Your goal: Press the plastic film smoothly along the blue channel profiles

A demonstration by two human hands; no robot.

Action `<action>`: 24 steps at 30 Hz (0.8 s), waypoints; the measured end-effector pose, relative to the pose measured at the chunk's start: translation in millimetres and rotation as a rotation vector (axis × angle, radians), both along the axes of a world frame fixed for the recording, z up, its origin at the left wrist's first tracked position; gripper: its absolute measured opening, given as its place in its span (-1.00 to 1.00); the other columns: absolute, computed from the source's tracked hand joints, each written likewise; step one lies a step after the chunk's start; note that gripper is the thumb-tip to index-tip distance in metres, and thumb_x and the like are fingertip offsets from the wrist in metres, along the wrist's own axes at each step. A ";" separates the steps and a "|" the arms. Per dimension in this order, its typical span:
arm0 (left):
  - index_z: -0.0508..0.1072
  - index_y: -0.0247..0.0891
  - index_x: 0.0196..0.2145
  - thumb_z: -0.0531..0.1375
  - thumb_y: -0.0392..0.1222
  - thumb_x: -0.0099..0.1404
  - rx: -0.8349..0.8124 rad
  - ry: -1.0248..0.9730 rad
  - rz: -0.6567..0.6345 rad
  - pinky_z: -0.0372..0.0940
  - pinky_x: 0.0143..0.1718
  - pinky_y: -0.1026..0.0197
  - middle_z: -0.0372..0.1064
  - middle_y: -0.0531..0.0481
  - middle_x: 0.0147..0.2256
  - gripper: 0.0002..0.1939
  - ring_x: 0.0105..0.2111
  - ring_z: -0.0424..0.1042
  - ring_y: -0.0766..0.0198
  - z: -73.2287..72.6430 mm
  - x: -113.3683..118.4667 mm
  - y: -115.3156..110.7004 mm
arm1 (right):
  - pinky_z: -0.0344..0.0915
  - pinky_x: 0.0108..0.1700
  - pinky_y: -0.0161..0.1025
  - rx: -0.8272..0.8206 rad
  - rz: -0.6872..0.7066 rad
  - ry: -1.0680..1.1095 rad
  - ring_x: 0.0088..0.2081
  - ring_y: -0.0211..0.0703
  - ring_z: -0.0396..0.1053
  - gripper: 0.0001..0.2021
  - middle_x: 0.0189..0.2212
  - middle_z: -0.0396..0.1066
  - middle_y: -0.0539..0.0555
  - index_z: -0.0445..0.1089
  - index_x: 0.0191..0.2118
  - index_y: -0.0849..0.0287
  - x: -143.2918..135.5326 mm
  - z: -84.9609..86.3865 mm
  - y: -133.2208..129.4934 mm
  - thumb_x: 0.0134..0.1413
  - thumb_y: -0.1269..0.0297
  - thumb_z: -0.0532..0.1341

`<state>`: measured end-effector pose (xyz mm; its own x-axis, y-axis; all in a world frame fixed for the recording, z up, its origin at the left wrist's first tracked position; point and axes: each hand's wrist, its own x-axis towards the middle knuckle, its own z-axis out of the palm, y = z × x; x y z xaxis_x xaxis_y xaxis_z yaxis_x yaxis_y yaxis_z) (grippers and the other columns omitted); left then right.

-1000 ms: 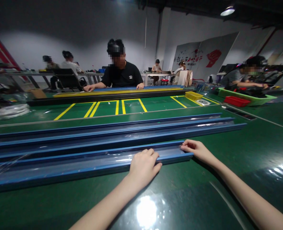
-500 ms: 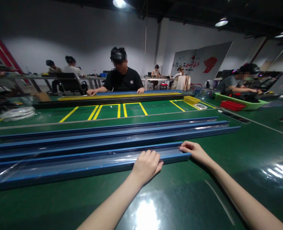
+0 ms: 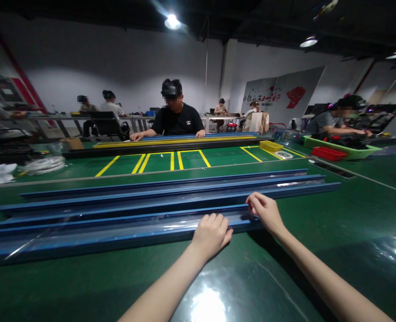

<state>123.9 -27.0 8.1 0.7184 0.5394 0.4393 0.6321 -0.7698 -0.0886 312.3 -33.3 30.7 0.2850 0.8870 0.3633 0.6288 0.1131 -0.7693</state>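
A long blue channel strip (image 3: 111,235) lies across the front of the green table, its trough shiny with what looks like clear film. My left hand (image 3: 212,235) rests over its near edge close to the right end, fingers curled into the trough and thumb along the outside. Just above that right end is my right hand (image 3: 265,213), its thumb and fingertips bent together. Whatever may be between those fingertips is too small to make out. Behind the near strip, more blue channels (image 3: 171,196) lie parallel to it.
Yellow tape rectangles (image 3: 191,152) mark the table beyond. Across it sits a co-worker (image 3: 178,118) behind black and yellow strips (image 3: 151,149). To the right are a yellow tray (image 3: 271,146), a red tray (image 3: 328,154) and a green bin (image 3: 359,154). Coiled white material (image 3: 45,164) lies at left.
My right hand has lifted slightly and drawn left from the strip's end, its fingers curling in more. My left hand keeps its place on the strip. The view has shifted a little.
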 end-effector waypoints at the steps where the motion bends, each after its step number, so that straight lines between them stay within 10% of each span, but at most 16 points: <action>1: 0.29 -0.26 -0.35 -0.07 -0.12 0.23 0.010 -0.011 0.000 0.07 -0.42 0.18 0.29 -0.02 -0.42 -0.79 -0.37 0.26 0.21 -0.6 -0.1 0.1 | -0.01 -0.55 -0.33 0.025 -0.027 -0.205 -0.63 -0.31 0.13 -0.69 -0.71 0.20 -0.02 0.19 -0.65 0.15 -10.7 -0.2 0.0 -0.03 0.11 -0.02; 6: 0.26 -0.26 -0.27 -0.05 -0.14 0.21 0.082 -0.098 0.017 0.06 -0.43 0.18 0.30 0.01 -0.43 -0.80 -0.42 0.26 0.24 -6.4 0.8 0.8 | -0.09 -0.52 -0.33 0.101 -0.115 -0.762 -0.58 -0.31 0.23 -0.63 -0.65 0.35 0.04 0.24 -0.67 0.17 -41.5 -14.9 -0.2 0.06 0.21 -0.08; 24: 0.28 -0.27 -0.36 0.06 -0.13 0.13 -0.059 0.114 0.126 0.17 -0.41 0.15 0.30 -0.06 -0.37 -0.84 -0.34 0.29 0.14 21.0 -10.4 -5.4 | -0.10 -0.51 -0.35 0.161 -0.039 -0.881 -0.61 -0.33 0.25 -0.60 -0.68 0.34 0.01 0.26 -0.68 0.20 -35.6 -21.4 -0.9 0.09 0.28 -0.11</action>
